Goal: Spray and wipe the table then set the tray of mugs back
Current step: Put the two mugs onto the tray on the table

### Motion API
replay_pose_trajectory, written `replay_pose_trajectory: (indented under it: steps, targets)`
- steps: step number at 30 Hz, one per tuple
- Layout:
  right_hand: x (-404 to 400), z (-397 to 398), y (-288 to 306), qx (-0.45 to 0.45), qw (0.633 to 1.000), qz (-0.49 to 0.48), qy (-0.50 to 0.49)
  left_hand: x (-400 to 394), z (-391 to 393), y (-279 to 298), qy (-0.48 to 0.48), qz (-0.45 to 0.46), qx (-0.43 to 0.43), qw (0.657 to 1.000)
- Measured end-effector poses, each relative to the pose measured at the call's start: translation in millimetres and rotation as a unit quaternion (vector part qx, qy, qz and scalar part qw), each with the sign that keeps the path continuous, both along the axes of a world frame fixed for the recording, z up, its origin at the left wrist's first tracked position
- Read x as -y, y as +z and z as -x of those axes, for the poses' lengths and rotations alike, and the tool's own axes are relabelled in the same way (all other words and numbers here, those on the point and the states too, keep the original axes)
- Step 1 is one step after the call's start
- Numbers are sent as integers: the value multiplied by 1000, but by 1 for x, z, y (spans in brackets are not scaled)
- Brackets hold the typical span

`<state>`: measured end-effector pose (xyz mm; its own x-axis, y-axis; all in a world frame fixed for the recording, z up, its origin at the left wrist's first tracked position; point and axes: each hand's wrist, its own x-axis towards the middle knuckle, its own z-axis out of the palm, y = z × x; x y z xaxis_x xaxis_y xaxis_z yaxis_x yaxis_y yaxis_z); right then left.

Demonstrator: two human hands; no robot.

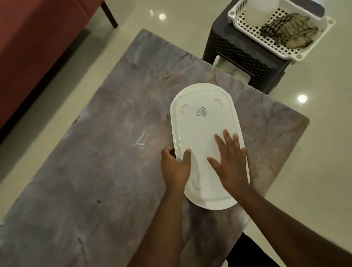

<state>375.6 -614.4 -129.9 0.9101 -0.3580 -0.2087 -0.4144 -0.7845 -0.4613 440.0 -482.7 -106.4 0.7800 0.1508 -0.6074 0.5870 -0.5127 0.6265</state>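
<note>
A white oval tray (204, 134) lies upside down on the grey marble table (88, 189), its underside with a barcode sticker facing up. My left hand (176, 167) grips the tray's left rim, thumb on top and fingers curled under the edge. My right hand (229, 160) rests flat on the tray's underside with fingers spread. No mugs are in view. A spray bottle (262, 3) with a blue collar and a striped cloth (291, 28) sit in a white basket (309, 50) off the table.
The basket stands on a dark plastic stool (239, 57) beyond the table's far right corner. A red sofa (14, 53) runs along the left, across a strip of glossy tiled floor (330, 157). Faint streaks mark the tabletop left of the tray.
</note>
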Motion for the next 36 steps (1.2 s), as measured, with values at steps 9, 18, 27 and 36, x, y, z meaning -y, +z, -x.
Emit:
replay_pose_trajectory:
  steps: [9, 18, 27, 36]
  targets:
    - [-81, -27, 65, -48, 891, -450, 25, -86, -9, 110, -136, 100, 112, 979]
    - [-311, 2, 69, -155, 825, -528, 130, -256, 126, 89, -50, -217, 62, 973]
    - [-400, 55, 27, -80, 924, -275, 254, -428, 235, 27, 109, -261, 85, 956]
    - [-421, 63, 2, -47, 969, -74, 233, -463, 268, -1, 80, -210, 51, 973]
